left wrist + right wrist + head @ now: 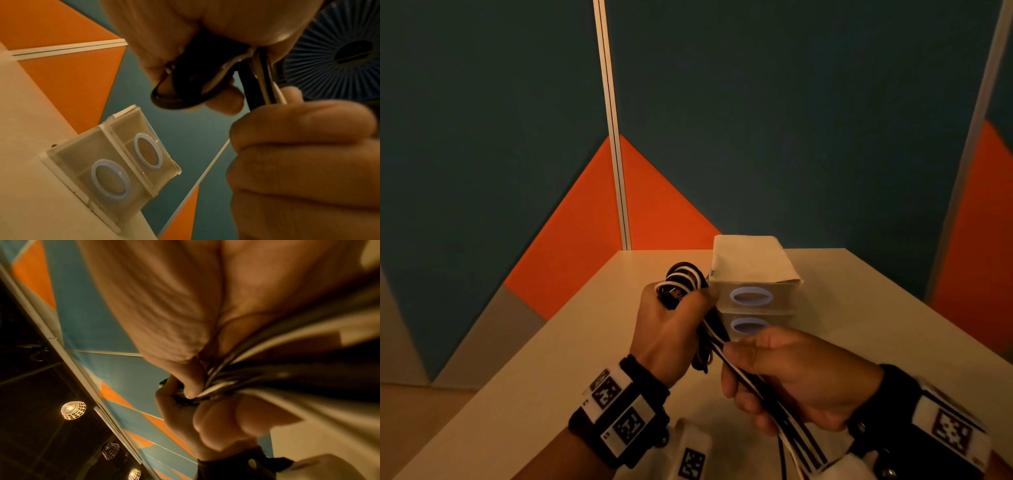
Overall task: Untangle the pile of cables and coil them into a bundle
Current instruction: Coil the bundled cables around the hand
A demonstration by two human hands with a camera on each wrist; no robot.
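My left hand [671,329] grips the coil [683,279] while my right hand [791,373], nearer me, clasps the cables [774,404] running lengthwise toward it.

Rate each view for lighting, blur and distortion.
Head view: dim, warm-tinted, fairly sharp on the left hand, right hand and cables; wall lines bend at the edges. Left wrist view: the drawer box is crisp, near fingers soft. Right wrist view: heavy blur, glaring ceiling lamps.

The cables [714,334] are black and white. The clear box [755,298] beyond them has pale blue rings; the worktop [571,346] is cream.
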